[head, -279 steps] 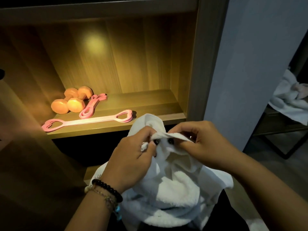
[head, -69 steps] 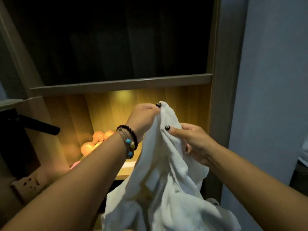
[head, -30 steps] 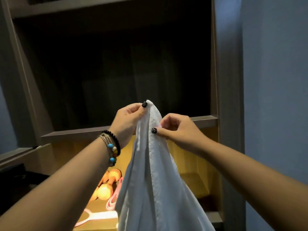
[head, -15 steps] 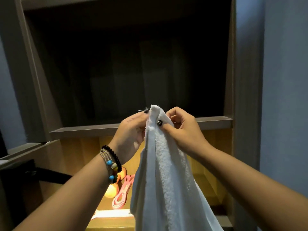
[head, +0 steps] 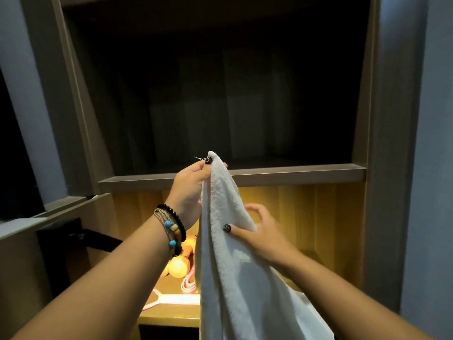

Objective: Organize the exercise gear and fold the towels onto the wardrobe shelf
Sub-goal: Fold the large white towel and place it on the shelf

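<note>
Head view: white towel (head: pixel 228 266) hanging lengthwise, top corner in left hand (head: pixel 190 190) pinch, right hand (head: pixel 259 234) pinching lower

Both hands (head: pixel 190 190) (head: pixel 263 234) raised, pinching

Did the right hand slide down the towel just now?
Yes. The right hand dropped from the towel's top, level with the dark shelf edge, to below it.

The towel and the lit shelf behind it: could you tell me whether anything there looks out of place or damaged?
Nothing stands out. The white towel hangs unfolded from the left hand, and the right hand pinches its edge lower down.
</note>
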Demonstrator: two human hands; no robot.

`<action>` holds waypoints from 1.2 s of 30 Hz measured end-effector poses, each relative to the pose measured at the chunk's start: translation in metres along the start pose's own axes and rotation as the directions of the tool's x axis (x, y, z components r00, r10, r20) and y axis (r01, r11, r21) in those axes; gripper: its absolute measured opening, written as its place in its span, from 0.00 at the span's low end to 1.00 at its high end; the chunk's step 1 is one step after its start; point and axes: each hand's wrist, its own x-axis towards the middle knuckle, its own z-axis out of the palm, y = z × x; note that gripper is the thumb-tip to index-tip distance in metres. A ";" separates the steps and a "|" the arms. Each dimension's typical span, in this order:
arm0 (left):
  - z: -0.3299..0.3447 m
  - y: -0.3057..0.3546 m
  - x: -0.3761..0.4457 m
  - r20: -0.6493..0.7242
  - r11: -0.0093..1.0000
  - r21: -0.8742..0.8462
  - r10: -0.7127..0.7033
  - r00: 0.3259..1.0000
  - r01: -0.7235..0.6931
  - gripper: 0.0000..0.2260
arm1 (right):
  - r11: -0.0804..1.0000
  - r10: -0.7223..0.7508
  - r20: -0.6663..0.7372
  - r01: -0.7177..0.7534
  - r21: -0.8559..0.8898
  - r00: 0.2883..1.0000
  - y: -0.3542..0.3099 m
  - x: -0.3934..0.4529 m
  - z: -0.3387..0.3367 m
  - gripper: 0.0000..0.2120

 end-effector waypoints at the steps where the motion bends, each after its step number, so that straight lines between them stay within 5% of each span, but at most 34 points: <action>1: -0.004 0.000 -0.001 0.024 1.000 0.012 0.002 1.000 -0.002 0.07 | 1.000 -0.008 0.027 0.008 0.019 1.000 0.001 0.002 0.003 0.28; 7: -0.034 -0.003 0.004 -0.141 0.998 0.052 0.028 0.990 -0.021 0.09 | 0.867 0.113 0.125 -0.037 -0.496 0.986 0.010 0.022 0.000 0.26; 10: -0.046 -0.009 0.005 -0.175 0.999 0.045 0.017 0.984 -0.009 0.09 | 0.883 0.251 0.363 -0.058 -0.467 0.897 0.029 0.019 0.001 0.27; 12: -0.050 -0.010 0.004 -0.138 0.999 0.051 0.005 0.990 0.002 0.10 | 0.938 0.218 0.432 -0.067 -0.339 0.875 0.029 0.015 0.000 0.30; 16: -0.054 0.003 0.002 -0.032 1.000 0.018 -0.006 0.999 0.006 0.08 | 0.999 -0.027 0.280 0.020 0.027 0.960 0.001 0.018 0.005 0.22; 21: -0.059 0.020 -0.001 -0.117 0.998 0.062 -0.007 0.993 0.014 0.11 | 0.958 -0.169 0.149 0.127 0.257 0.974 -0.023 0.024 0.027 0.11; 25: -0.068 0.028 -0.009 -0.169 0.991 0.134 0.043 0.985 -0.021 0.07 | 0.919 -0.356 -0.122 0.371 0.134 0.927 -0.031 0.023 0.042 0.04; 30: -0.061 0.027 -0.019 -0.127 0.992 0.120 0.038 0.991 -0.023 0.05 | 0.639 -0.754 -0.057 0.711 -0.295 0.654 -0.034 -0.009 0.076 0.09; 36: -0.055 0.027 -0.025 -0.048 1.000 -0.023 0.017 0.999 -0.018 0.07 | 0.802 -0.597 -0.197 0.568 -0.188 0.778 -0.034 -0.017 0.089 0.03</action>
